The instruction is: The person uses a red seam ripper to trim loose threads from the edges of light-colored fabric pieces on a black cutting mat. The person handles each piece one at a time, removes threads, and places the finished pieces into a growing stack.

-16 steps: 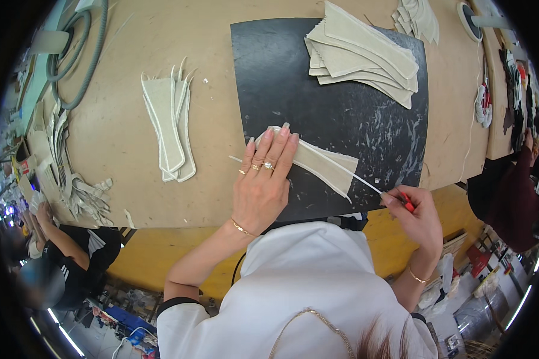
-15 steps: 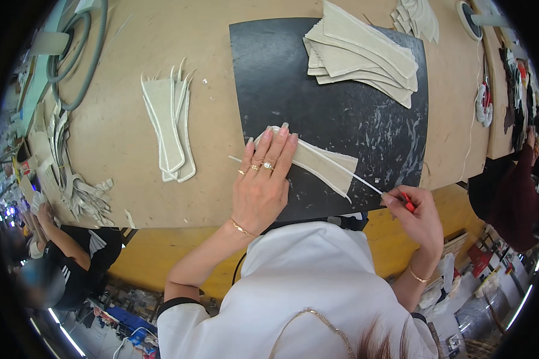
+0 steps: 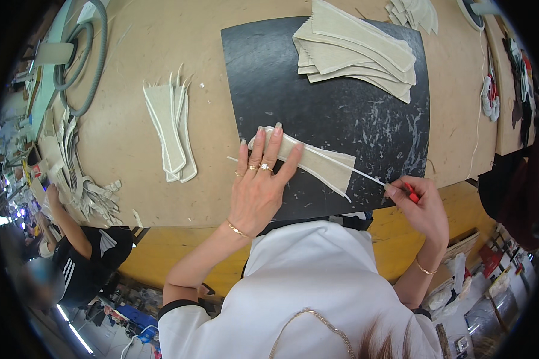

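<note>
My left hand point(image 3: 256, 179) lies flat, fingers spread, on a cream fabric piece point(image 3: 332, 170) with a white corded edge, pressing it to a black mat point(image 3: 341, 128). One rounded end of the piece shows beyond my fingertips. A thin white cord point(image 3: 368, 177) runs along its upper edge and off its wide end to my right hand point(image 3: 418, 200). There my thumb and fingers pinch the cord. A red-handled tool point(image 3: 411, 192) is tucked in the same hand; its kind is hidden. Another short cord end point(image 3: 231, 158) sticks out left of my left hand.
At the mat's far side lies a stack of cream fabric pieces point(image 3: 356, 51). Several corded pieces point(image 3: 172, 131) lie on the table to the left. Further left are a heap of fabric strips point(image 3: 84, 185) and a grey hose point(image 3: 102, 60). A co-worker point(image 3: 81, 251) is at the left.
My left hand has slid slightly left and its fingers have spread, uncovering more of the piece's corded edge. My right hand has shifted a little right, still pinching the cord. The whole view has shifted slightly.
</note>
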A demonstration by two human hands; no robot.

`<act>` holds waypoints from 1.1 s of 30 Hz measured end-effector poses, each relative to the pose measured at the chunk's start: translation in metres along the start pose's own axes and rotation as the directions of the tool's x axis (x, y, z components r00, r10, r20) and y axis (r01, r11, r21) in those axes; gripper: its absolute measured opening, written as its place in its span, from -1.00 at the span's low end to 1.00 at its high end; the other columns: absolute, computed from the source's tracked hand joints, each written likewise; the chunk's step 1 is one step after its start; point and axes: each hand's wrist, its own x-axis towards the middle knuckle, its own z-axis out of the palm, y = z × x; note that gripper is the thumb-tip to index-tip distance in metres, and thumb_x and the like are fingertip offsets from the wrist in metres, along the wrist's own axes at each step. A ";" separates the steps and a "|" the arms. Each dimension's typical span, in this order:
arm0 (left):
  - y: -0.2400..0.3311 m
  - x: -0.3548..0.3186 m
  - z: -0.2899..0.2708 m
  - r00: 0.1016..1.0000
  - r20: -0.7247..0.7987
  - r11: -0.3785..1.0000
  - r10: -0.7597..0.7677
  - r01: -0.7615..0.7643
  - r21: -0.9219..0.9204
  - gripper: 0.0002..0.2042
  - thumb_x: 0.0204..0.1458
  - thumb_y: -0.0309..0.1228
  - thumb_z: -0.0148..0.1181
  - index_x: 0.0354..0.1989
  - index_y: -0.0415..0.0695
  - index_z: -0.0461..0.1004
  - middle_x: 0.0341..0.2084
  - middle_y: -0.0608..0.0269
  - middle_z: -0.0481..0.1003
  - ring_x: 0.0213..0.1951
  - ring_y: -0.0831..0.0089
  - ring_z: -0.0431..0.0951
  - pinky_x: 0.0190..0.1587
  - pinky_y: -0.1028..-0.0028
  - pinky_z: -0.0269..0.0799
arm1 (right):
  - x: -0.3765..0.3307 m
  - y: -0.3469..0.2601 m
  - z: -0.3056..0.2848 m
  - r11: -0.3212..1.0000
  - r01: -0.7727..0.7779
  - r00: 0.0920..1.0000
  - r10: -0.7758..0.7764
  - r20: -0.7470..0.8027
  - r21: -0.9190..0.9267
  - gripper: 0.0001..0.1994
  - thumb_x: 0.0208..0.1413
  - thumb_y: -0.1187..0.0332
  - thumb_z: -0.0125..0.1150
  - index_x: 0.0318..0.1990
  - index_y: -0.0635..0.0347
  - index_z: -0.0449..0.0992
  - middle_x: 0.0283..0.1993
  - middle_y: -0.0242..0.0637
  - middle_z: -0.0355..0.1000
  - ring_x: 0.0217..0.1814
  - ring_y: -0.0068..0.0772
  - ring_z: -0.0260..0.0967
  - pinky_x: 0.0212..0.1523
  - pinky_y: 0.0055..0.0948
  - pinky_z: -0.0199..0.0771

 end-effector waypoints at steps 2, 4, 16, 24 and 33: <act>0.002 0.000 -0.001 0.999 0.052 0.997 0.007 -0.011 0.077 -0.28 -0.04 -0.69 0.02 0.34 0.23 0.29 0.42 0.00 0.05 0.44 -0.07 -0.01 0.39 -0.10 -0.16 | 0.002 0.000 -0.004 0.999 -0.026 0.999 0.025 -0.026 -0.037 -0.80 0.12 0.36 0.29 -0.40 0.37 0.56 -0.66 -0.46 0.18 -0.55 -0.67 0.02 -0.54 -0.51 0.09; 0.004 0.000 -0.002 0.996 0.090 0.995 0.001 -0.011 0.104 -0.27 -0.05 -0.70 0.02 0.34 0.27 0.29 0.43 -0.05 0.01 0.44 -0.13 -0.05 0.38 -0.14 -0.17 | 0.003 0.000 -0.008 1.000 0.012 1.000 -0.013 -0.020 -0.028 -0.79 0.12 0.36 0.30 -0.41 0.38 0.56 -0.66 -0.45 0.17 -0.56 -0.66 0.02 -0.54 -0.50 0.09; 0.022 0.004 -0.007 0.980 0.195 0.967 -0.034 -0.017 0.254 -0.25 -0.02 -0.65 0.08 0.34 0.41 0.20 0.44 -0.25 -0.17 0.40 -0.42 -0.16 0.22 -0.40 -0.04 | 0.018 0.002 -0.018 0.989 0.132 0.991 -0.134 -0.021 -0.067 -0.73 0.12 0.32 0.29 -0.46 0.40 0.50 -0.68 -0.34 0.16 -0.58 -0.57 0.01 -0.55 -0.45 0.10; 0.031 0.010 -0.008 0.985 0.152 0.963 0.087 -0.122 0.239 -0.39 0.04 -0.59 0.05 0.33 0.08 0.22 0.42 -0.12 -0.02 0.42 -0.13 0.01 0.30 -0.10 0.13 | 0.020 -0.006 -0.031 0.977 0.087 0.996 -0.090 -0.007 -0.194 -0.77 0.14 0.36 0.27 -0.45 0.39 0.52 -0.65 -0.40 0.26 -0.55 -0.64 0.08 -0.50 -0.52 0.15; 0.037 0.015 -0.005 0.976 0.195 0.995 0.096 -0.100 0.014 -0.28 -0.09 -0.80 -0.02 0.34 -0.06 0.20 0.45 -0.04 -0.10 0.43 -0.14 -0.06 0.41 -0.01 -0.02 | 0.024 -0.001 -0.030 0.964 0.103 0.993 -0.115 -0.035 -0.244 -0.67 0.10 0.20 0.31 -0.47 0.35 0.50 -0.72 -0.22 0.09 -0.65 -0.33 0.00 -0.56 -0.32 0.10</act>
